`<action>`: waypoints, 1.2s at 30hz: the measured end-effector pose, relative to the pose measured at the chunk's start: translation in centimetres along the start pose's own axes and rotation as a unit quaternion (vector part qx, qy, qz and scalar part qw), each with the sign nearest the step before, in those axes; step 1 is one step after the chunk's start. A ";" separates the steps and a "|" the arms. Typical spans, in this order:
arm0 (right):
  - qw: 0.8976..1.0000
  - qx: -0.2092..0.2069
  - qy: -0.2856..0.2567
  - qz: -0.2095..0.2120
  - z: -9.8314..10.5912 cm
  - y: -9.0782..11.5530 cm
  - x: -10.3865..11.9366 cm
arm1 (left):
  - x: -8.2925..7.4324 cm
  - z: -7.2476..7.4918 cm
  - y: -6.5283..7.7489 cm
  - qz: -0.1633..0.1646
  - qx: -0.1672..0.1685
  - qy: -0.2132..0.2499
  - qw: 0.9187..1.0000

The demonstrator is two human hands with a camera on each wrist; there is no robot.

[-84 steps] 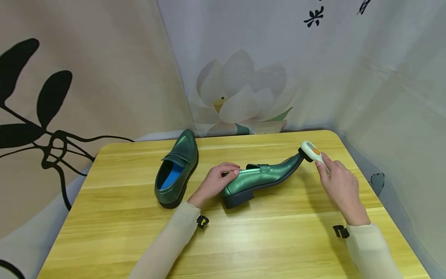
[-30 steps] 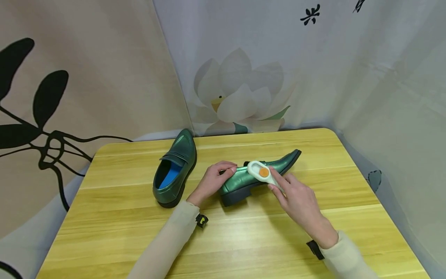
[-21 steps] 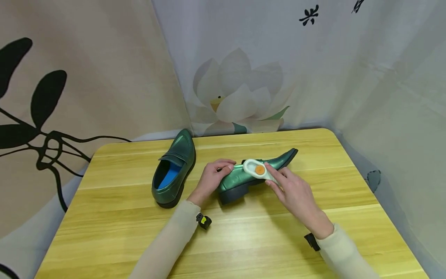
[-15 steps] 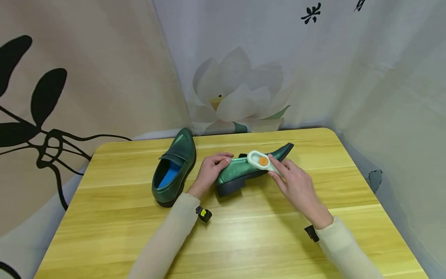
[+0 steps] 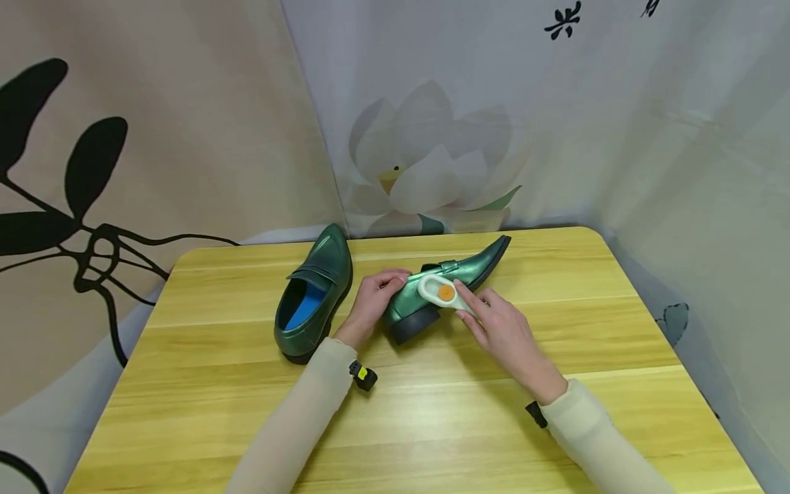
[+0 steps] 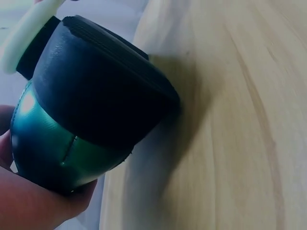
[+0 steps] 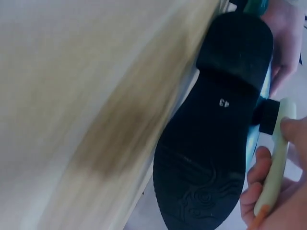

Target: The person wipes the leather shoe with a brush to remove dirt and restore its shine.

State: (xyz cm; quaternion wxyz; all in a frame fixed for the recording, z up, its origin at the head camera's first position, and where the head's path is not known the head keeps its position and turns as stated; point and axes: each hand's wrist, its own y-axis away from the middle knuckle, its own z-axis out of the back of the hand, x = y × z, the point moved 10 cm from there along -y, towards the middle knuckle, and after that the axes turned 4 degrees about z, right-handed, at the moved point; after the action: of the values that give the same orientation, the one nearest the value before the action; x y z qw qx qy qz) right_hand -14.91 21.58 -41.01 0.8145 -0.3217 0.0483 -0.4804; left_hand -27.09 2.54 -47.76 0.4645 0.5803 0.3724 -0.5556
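In the head view my left hand (image 5: 373,302) grips a shiny green loafer (image 5: 475,266) by its opening near the heel, thumb outside. The shoe is tilted, toe pointing up and right, sole turned partly towards my right side. My right hand (image 5: 503,336) holds a pale shoe brush (image 5: 431,291) with an orange spot, its head against the shoe's side near the heel. Its black bristles (image 7: 269,116) meet the upper beside the sole (image 7: 206,148) in the right wrist view. The left wrist view shows the dark heel (image 6: 96,86) close up.
A matching green loafer (image 5: 324,271) with a blue insole stands on the wooden table (image 5: 432,425), left of my left hand, toe towards the back edge. Printed curtains (image 5: 432,151) hang behind and beside the table.
The brush has travelled from the toe back along the shoe's side to near the heel. The held loafer has tilted, its toe shifting up and left. The other loafer stays put.
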 end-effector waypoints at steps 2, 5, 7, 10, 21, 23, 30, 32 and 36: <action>1.000 0.006 -0.003 0.006 -0.1 0.1 0.1 | 0.0 0.0 0.0 -0.005 -0.001 -0.005 1.000; 1.000 0.002 0.005 -0.009 0.4 0.4 -0.8 | -0.2 0.0 0.2 -0.012 -0.001 -0.014 1.000; 0.999 -0.006 0.015 -0.029 1.1 0.7 -1.9 | -0.3 -0.1 0.3 -0.016 0.001 -0.020 1.000; 0.997 -0.016 0.028 -0.064 2.2 1.1 -3.6 | -0.3 -0.1 0.4 -0.021 0.003 -0.024 0.999; 0.993 -0.023 0.038 -0.108 3.2 1.9 -5.3 | -1.2 -0.5 1.0 -0.045 0.023 -0.100 0.994; 0.995 -0.019 0.029 -0.095 2.8 1.7 -4.5 | -1.2 -0.5 1.1 -0.045 0.024 -0.105 0.993; 0.998 -0.016 -0.002 -0.060 1.7 0.6 -1.6 | -1.7 -0.5 1.3 -0.059 0.022 -0.105 0.992; 0.999 -0.012 -0.008 -0.049 1.3 0.3 -0.8 | -1.8 -0.4 1.4 -0.066 0.019 -0.104 0.992; 1.000 0.000 -0.016 -0.018 0.3 -0.2 0.9 | -2.0 -0.4 1.6 -0.070 0.014 -0.091 0.993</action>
State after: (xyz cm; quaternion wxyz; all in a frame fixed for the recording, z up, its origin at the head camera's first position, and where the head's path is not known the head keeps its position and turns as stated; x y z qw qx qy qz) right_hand -14.46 20.95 -40.41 0.8067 -0.3301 0.0291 -0.4894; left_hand -25.70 2.66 -45.62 0.4483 0.5061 0.3607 -0.6425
